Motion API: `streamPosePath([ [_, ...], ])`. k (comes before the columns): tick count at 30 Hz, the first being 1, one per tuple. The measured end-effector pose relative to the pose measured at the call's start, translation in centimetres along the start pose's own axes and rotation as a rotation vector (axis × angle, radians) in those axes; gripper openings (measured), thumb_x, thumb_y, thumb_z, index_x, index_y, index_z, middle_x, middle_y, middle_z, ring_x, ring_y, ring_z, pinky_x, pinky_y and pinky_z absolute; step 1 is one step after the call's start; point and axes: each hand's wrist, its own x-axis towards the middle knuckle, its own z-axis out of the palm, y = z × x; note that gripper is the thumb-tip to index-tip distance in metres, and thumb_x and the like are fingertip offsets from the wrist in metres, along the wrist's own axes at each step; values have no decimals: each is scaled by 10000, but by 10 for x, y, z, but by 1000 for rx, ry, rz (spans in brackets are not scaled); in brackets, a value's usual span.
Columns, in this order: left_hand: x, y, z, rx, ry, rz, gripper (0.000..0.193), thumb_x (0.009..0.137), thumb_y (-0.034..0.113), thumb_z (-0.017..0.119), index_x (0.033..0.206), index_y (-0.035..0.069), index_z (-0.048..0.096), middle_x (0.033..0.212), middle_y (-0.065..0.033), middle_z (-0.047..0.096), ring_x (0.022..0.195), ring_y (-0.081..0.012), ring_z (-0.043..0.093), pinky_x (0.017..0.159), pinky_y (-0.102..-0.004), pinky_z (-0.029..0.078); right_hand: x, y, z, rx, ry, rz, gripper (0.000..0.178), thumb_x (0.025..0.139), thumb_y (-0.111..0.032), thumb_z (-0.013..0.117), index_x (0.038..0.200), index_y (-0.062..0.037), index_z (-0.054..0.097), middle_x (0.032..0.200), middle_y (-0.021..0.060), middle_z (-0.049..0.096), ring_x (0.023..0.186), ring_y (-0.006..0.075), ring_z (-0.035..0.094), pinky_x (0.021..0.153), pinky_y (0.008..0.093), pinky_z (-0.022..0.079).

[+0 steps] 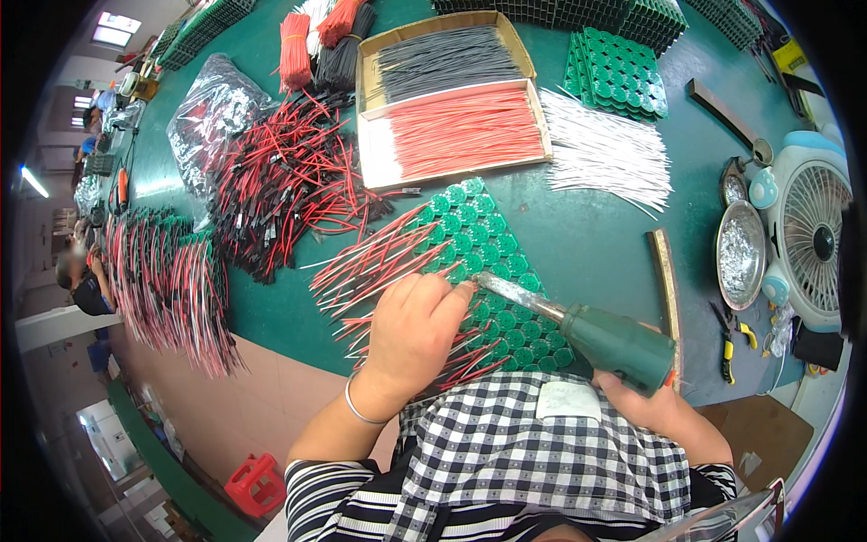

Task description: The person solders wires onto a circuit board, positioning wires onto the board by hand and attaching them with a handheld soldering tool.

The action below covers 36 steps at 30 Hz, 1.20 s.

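Observation:
My left hand [411, 330] is closed in a pinch over a panel of round green circuit boards [510, 257]. A thin wire appears to be between its fingertips, mostly hidden by the fingers. My right hand [637, 402] grips a soldering iron [619, 348] with a thick dark green handle. Its metal tip meets the panel right beside my left fingertips. Red and white wires [379, 262] stick out from the panel's left side, some passing under my left hand.
Cardboard trays hold black wires [447, 59] and red wires [465, 131]; white wires [610, 149] lie beside them. Left are a heap of red-black leads [280, 181] and wired boards [167, 280]. A metal bowl [741, 253], fan [817, 235] and cutters [727, 348] stand right.

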Motion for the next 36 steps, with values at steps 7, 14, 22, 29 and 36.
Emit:
streamPosePath([
  [7, 1, 1, -2, -2, -19, -14, 201, 701, -3, 667, 895, 48, 673, 743, -54, 530, 681, -221, 538, 621, -342, 444, -4, -5, -3, -56, 38, 53, 286, 729, -58, 715, 1009, -34, 659, 1060, 131, 644, 1007, 337, 594, 879, 410, 473],
  [14, 1, 2, -3, 16, -37, -30, 187, 705, 0, 672, 887, 42, 672, 744, -58, 543, 672, -225, 543, 613, -344, 448, -6, -4, -8, 107, 24, 62, 332, 805, -48, 585, 1132, 10, 572, 982, 124, 646, 808, 236, 629, 753, 357, 494],
  [22, -7, 10, -1, -3, 58, -27, 227, 679, -18, 702, 897, 47, 685, 750, -52, 554, 670, -224, 549, 591, -342, 444, -14, -2, -12, 154, 69, 182, 228, 769, -81, 675, 986, -16, 655, 870, 102, 683, 788, 258, 659, 749, 368, 510],
  [29, -13, 16, 4, -28, 55, -34, 214, 679, -28, 708, 878, 46, 682, 755, -50, 558, 667, -221, 549, 583, -338, 446, -22, 8, -14, -79, -36, 7, 373, 718, -91, 731, 1067, -5, 635, 1114, 179, 616, 1045, 328, 588, 888, 401, 483],
  [36, -13, 15, 6, -28, 32, -31, 220, 681, -27, 703, 888, 43, 674, 758, -53, 558, 672, -221, 548, 588, -337, 449, -18, 11, -9, -74, -8, -24, 380, 720, -109, 746, 1065, -2, 626, 1124, 193, 599, 1034, 324, 598, 896, 392, 483],
])
